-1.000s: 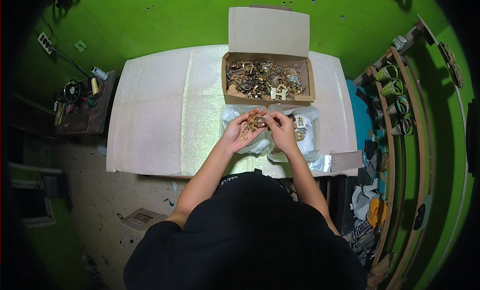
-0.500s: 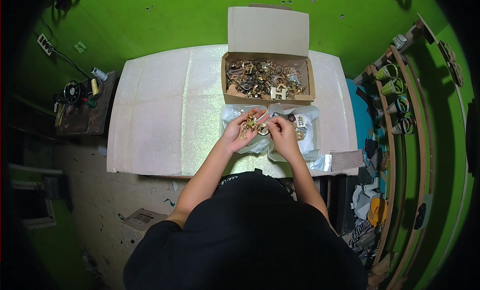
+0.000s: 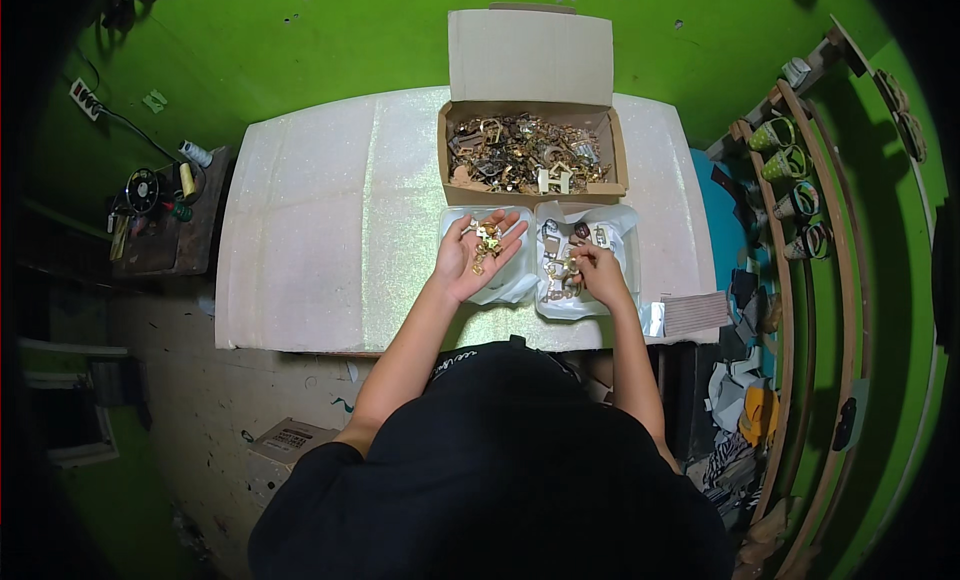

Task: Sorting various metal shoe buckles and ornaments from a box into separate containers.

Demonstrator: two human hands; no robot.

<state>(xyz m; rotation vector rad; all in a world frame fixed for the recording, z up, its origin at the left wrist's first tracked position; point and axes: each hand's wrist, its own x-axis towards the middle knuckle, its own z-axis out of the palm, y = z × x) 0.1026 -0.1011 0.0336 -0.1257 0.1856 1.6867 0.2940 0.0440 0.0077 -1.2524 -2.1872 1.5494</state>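
My left hand (image 3: pixel 466 265) is turned palm up above the left plastic-lined tray (image 3: pixel 515 288), cradling a small heap of gold-coloured metal pieces (image 3: pixel 488 242), some perhaps buckles. My right hand (image 3: pixel 604 277) is over the right plastic-lined tray (image 3: pixel 628 235), its fingertips pinched on a gold-coloured metal piece (image 3: pixel 572 267). Several metal fittings of different shapes lie spaced out in that tray, among them a dark rounded one (image 3: pixel 581 230) and a pale frame-shaped one (image 3: pixel 602 236). The hand hides part of this tray.
Behind the trays stands an open cardboard box (image 3: pixel 490 195) filled with mixed metal fittings. A striped flat piece (image 3: pixel 697 311) lies at the right table edge. On the left is a small dark table (image 3: pixel 160 255) with thread spools; on the right, a wooden rack (image 3: pixel 787 310) holds sandals.
My right hand has moved right, away from my left palm, to the right tray with a gold-coloured piece. The left palm has opened wider, with its heap still on it.
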